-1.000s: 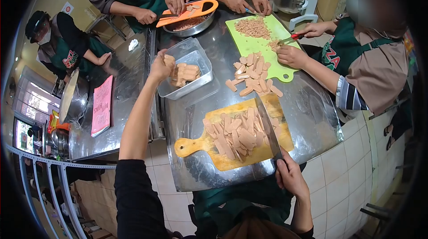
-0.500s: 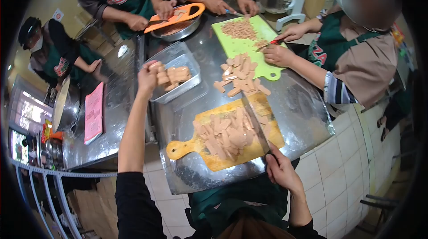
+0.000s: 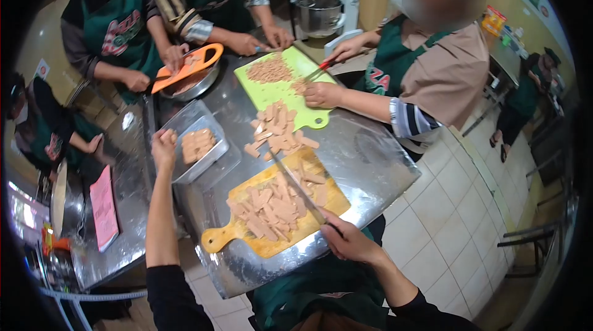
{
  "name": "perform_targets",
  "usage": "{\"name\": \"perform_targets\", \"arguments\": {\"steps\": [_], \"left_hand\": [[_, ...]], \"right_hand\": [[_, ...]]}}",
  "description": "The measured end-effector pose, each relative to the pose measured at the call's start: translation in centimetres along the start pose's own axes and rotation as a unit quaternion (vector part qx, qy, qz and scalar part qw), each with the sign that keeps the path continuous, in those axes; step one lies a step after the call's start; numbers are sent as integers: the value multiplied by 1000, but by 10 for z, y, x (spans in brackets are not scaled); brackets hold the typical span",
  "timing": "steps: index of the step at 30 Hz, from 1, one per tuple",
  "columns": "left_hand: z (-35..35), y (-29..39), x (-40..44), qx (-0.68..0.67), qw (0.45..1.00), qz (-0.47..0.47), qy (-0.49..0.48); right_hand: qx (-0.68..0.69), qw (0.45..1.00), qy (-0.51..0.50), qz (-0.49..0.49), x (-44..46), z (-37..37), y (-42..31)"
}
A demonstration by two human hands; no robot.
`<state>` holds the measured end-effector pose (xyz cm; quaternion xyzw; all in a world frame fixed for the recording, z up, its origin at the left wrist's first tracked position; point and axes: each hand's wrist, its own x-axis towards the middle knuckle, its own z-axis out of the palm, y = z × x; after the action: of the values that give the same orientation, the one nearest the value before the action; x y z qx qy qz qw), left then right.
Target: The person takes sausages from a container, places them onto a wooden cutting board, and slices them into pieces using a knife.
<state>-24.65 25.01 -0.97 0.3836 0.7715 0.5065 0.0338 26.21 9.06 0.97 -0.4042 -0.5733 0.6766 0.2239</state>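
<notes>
My right hand grips the handle of a long knife, its blade slanting over the wooden cutting board. Sliced sausage strips are heaped on that board, partly beneath the blade. My left hand is closed at the left side of a clear plastic container; whether anything sits inside the fist is hidden. Packed in the container is a block of whole sausages. Beyond the knife tip, more sausage strips lie between the wooden board and a green cutting board.
Across the metal table, a co-worker's hand and red-handled knife work at chopped sausage. Another person holds an orange board over a metal bowl. A pink booklet lies on the left table.
My left hand has moved away from the sausages to the container's left side. The knife stays in my right hand. My view has shifted, showing more of the room at right.
</notes>
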Motion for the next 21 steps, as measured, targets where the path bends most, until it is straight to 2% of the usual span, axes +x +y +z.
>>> {"name": "perform_targets", "arguments": {"steps": [2,5,7,10,11,13,15,17,20,21], "left_hand": [[-1,-11,4,4,1000,12,-16],[-1,-38,9,149,979,132,-45],[3,-50,11,225,950,216,-35],[-5,-31,18,-12,991,74,-111],[-11,-21,20,-102,988,44,-106],[-33,44,-12,-239,964,36,-114],[-57,98,-58,-224,961,54,-151],[-81,125,-107,-207,942,71,-255],[-89,158,-201,-229,897,23,-377],[-86,158,-224,-267,865,22,-425]], "right_hand": [[-10,1000,6,-5,1,2,5],[-35,999,12,-20,1,4,0],[-41,999,0,10,-3,4,-9],[-33,999,-5,4,-6,4,-10],[-11,1000,-7,4,-7,4,-14],[36,999,-10,6,-10,6,-23],[60,998,-9,-2,-5,9,-28],[79,996,-5,-33,5,15,-32],[112,988,4,-104,26,31,-42],[131,984,6,-121,30,38,-47]]}}
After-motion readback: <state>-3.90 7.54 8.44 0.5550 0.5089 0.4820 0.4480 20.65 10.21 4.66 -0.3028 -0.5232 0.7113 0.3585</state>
